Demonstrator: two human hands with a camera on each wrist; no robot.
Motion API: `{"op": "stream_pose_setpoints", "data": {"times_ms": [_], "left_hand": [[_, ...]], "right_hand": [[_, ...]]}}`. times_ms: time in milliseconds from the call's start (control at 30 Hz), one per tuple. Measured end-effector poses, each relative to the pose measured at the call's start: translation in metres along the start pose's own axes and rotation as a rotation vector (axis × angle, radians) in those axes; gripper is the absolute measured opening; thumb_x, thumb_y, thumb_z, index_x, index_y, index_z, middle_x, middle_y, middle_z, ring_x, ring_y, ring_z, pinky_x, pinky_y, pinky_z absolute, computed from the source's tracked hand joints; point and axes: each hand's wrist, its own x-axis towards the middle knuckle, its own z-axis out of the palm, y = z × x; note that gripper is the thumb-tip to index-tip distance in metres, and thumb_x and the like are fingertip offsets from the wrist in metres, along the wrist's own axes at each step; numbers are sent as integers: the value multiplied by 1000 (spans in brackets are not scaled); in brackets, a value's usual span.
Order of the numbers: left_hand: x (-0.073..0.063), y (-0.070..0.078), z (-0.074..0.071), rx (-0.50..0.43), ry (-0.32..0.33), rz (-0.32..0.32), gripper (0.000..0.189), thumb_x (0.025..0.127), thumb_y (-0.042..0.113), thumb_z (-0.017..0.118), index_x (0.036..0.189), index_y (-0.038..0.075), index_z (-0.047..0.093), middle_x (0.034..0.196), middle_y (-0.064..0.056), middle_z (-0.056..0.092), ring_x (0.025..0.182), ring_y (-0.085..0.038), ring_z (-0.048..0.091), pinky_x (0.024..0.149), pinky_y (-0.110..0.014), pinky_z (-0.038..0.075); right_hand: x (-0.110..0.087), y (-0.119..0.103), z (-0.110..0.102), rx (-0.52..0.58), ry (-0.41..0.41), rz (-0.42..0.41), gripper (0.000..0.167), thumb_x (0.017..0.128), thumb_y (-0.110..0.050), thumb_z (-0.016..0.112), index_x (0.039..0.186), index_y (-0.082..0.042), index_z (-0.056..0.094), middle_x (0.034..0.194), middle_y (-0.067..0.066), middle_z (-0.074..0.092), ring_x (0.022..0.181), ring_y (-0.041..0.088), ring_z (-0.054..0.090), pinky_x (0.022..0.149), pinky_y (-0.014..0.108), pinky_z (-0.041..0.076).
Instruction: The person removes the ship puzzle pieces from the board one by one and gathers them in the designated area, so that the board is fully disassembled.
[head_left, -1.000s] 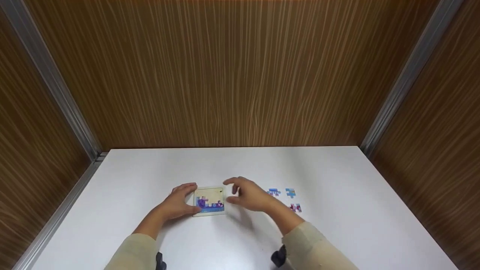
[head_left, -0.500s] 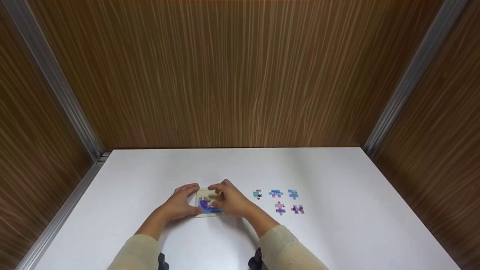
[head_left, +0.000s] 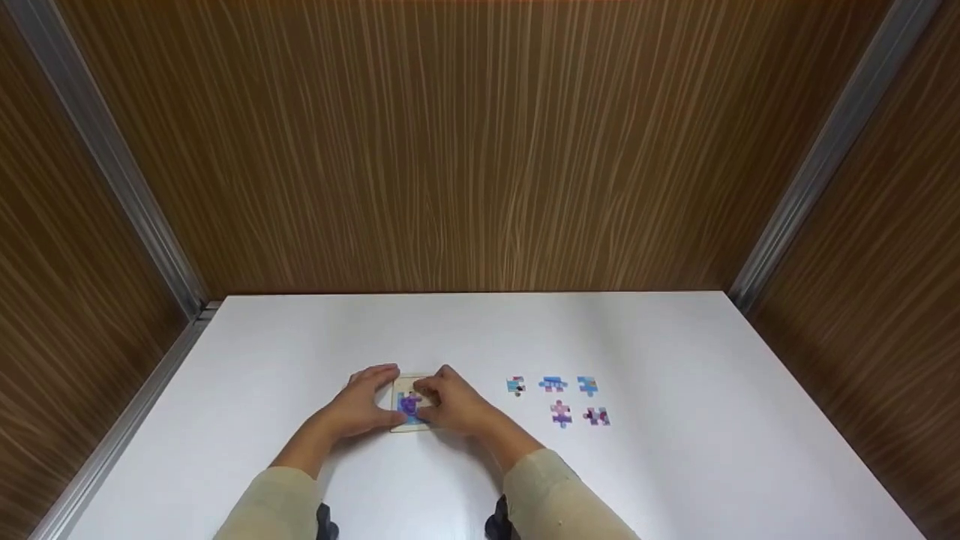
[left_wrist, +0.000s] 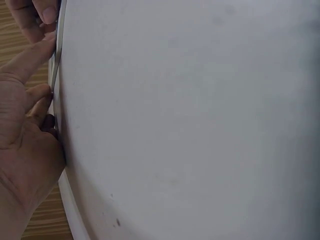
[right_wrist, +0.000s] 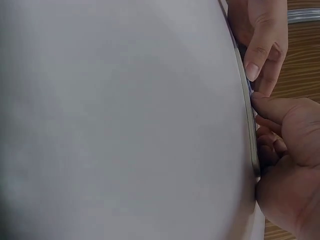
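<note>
A small square puzzle board (head_left: 403, 383) lies on the white table between both hands. Purple and blue puzzle pieces (head_left: 409, 406) sit in its lower part, while bare tan backing shows above. My left hand (head_left: 358, 405) grips the left side, fingers at the far corner and thumb over the near one. My right hand (head_left: 456, 405) covers the right part, its thumb and bent index finger apart over the pieces. In the right wrist view the right thumb (right_wrist: 272, 106) lies along the board's edge (right_wrist: 248, 100). I cannot tell whether the right fingers pinch a piece.
Several loose puzzle pieces lie right of the board, in two rows: one teal and white (head_left: 515, 385), one blue (head_left: 553, 383), one pink and purple (head_left: 561, 413) among them. Wood-grain panels (head_left: 480, 150) enclose the white table (head_left: 675, 360) at the back and sides.
My right hand has moved left from beside the board onto its right part, and its fingers have drawn in. Loose pieces it covered now show. The left hand stays at the board.
</note>
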Motion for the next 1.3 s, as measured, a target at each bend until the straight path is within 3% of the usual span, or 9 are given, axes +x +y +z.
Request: {"op": "stream_pose_setpoints", "data": {"times_ms": [200,533,900,1133,1300], "left_hand": [[0,1,0,6,2,-5,92,86,30,92,162,4,47,175,-13,37,165,-46,23,135,-67,21],[1,1,1,7,-4,-14,91,87,29,91,163,4,46,176,-13,35,166,-46,21,135,-68,19],[1,1,1,13,-3,-6,91,89,30,91,163,4,45,176,-15,35,166,-47,22,135,-67,20],[-1,3,1,20,5,-2,89,89,28,91,162,4,47,175,-15,37,165,-47,24,134,-68,22],[-1,3,2,20,7,-2,88,89,28,90,162,4,47,175,-15,37,165,-47,24,134,-69,22]], "right_hand": [[1,2,1,10,9,18,39,99,-17,79,136,-8,73,109,1,57,97,9,52,98,30,54],[1,3,1,42,20,12,35,97,-12,81,131,-9,75,109,3,61,97,10,54,96,27,53],[3,1,2,235,53,45,30,96,4,76,124,-9,74,109,5,72,97,11,59,92,28,52],[2,-3,7,258,109,69,31,95,12,71,118,-8,76,104,7,75,93,12,62,91,30,55],[3,-6,10,274,157,109,29,94,11,73,112,-11,78,97,3,74,88,8,62,86,27,55]]}}
